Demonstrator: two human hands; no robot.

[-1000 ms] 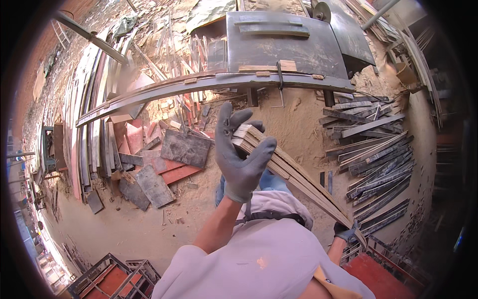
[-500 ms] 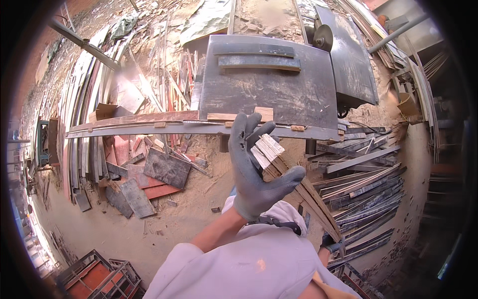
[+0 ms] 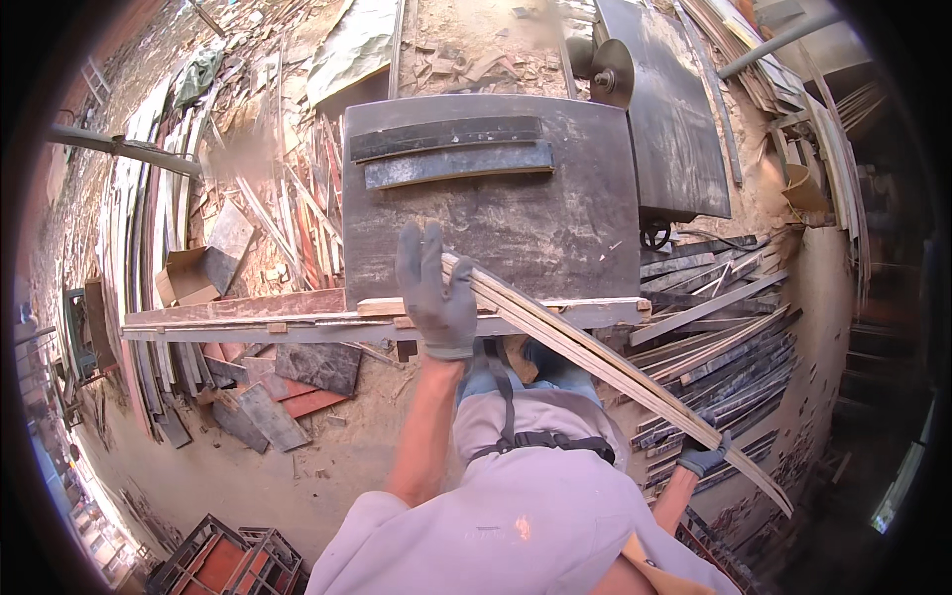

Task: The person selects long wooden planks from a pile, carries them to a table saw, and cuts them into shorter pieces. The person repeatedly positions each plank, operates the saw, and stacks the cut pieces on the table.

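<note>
A bundle of long, thin plywood strips (image 3: 585, 342) runs slantwise from the bench's front edge down to the lower right. My right hand (image 3: 704, 456), in a dark grey glove, is wrapped around the bundle near its lower end. At the upper end is my left hand (image 3: 437, 302), gloved in grey, its fingers stretched out and apart; the strip ends lie against it beside the thumb. Beneath the left hand is the front edge of a dark, dusty bench top (image 3: 496, 233). Farther back on it lie a black strip (image 3: 446, 137) and a blue-grey strip (image 3: 458, 166).
A round saw blade (image 3: 612, 74) stands upright by a second dark table (image 3: 679, 129) at the back right. Stacked strips (image 3: 729, 377) lie on the floor at right, board offcuts (image 3: 317, 367) at left. A long rail (image 3: 228, 330) extends left from the bench.
The strip bundle has swung so its upper end is at the bench's front edge. My left hand has moved left and lower toward the bench; my right hand is still gripping the bundle.
</note>
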